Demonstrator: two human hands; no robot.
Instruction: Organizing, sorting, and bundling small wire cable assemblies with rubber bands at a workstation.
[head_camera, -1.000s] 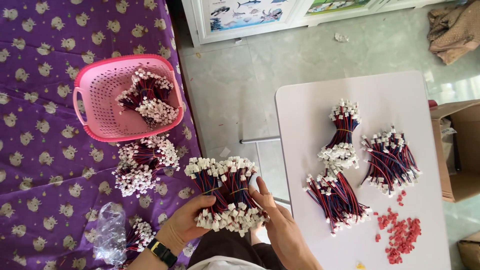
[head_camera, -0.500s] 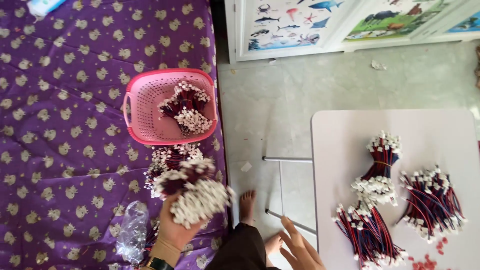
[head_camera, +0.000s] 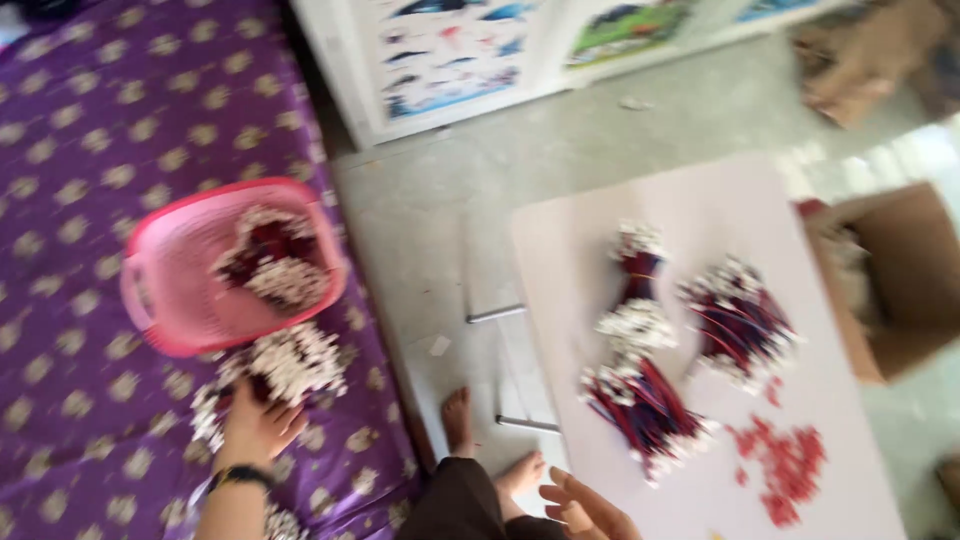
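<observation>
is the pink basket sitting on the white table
No, the pink basket sits on the purple patterned cloth, apart from the white table, with bare floor between them.

Home room used for piecework, purple patterned bedspread (head_camera: 90, 130), bare concrete floor (head_camera: 560, 150), animal posters (head_camera: 450, 50), low white tabletop (head_camera: 700, 200) with wire bundles (head_camera: 640, 400)

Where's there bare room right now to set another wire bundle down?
Free: the white table's far end beyond the three wire bundles, and the purple cloth beyond the pink basket. Crowded: near the basket, where the left hand presses a bundle, and by the red pieces.
</observation>
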